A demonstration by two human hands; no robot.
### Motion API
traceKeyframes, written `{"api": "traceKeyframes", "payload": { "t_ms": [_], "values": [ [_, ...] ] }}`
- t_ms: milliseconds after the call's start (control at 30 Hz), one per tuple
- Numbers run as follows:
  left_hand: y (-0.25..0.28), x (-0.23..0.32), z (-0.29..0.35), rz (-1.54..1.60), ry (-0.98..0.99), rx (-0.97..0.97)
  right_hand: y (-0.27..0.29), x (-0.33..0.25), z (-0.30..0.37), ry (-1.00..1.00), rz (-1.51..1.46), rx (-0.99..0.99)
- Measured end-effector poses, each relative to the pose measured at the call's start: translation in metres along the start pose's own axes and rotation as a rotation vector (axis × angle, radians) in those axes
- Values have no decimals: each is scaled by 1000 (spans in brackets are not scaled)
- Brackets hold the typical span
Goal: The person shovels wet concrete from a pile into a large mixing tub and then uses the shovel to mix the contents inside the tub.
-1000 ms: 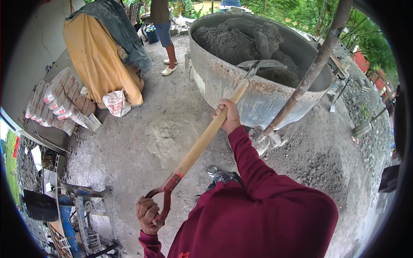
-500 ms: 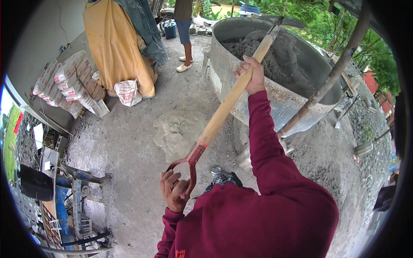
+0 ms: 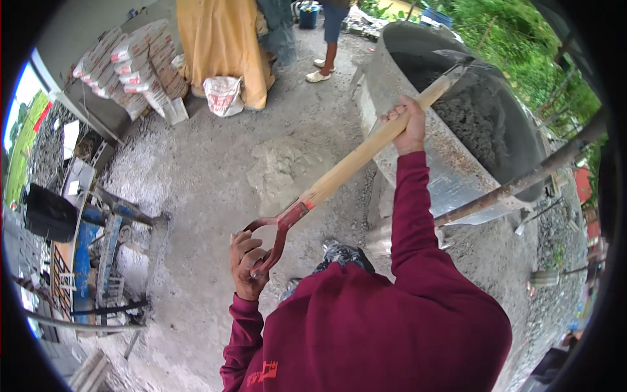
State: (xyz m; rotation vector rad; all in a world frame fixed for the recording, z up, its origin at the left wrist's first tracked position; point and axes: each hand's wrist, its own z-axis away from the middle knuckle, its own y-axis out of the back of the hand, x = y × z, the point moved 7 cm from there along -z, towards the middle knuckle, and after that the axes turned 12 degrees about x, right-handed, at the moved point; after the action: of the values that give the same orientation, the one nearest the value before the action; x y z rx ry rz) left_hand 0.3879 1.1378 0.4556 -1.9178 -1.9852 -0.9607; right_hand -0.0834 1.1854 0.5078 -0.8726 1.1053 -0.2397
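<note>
Gray ground (image 3: 189, 228) | left hand (image 3: 248, 261) curled round red grip (image 3: 283, 228) | right hand (image 3: 407, 124) curled round wooden shaft (image 3: 357, 160)

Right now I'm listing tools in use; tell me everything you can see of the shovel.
The shovel has a pale wooden shaft, a worn red D-handle and a gray blade seen nearly edge-on. It slants from lower left to upper right, blade end over the gray metal tub. The left hand grips the D-handle; the right hand the shaft farther up. Whether the blade touches anything is unclear.
</note>
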Motion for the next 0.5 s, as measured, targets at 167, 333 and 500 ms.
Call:
{"api": "traceKeyframes", "payload": {
  "t_ms": [167, 333, 500],
  "values": [
    [18, -35, 110, 257, 448, 39, -31, 50, 34, 12, 324, -66],
    [65, -38, 237, 561, 1312, 165, -22, 211, 64, -209, 504, -75],
    [118, -7, 350, 407, 1586, 851, 126, 435, 128, -644, 764, 138]
  ]
}}
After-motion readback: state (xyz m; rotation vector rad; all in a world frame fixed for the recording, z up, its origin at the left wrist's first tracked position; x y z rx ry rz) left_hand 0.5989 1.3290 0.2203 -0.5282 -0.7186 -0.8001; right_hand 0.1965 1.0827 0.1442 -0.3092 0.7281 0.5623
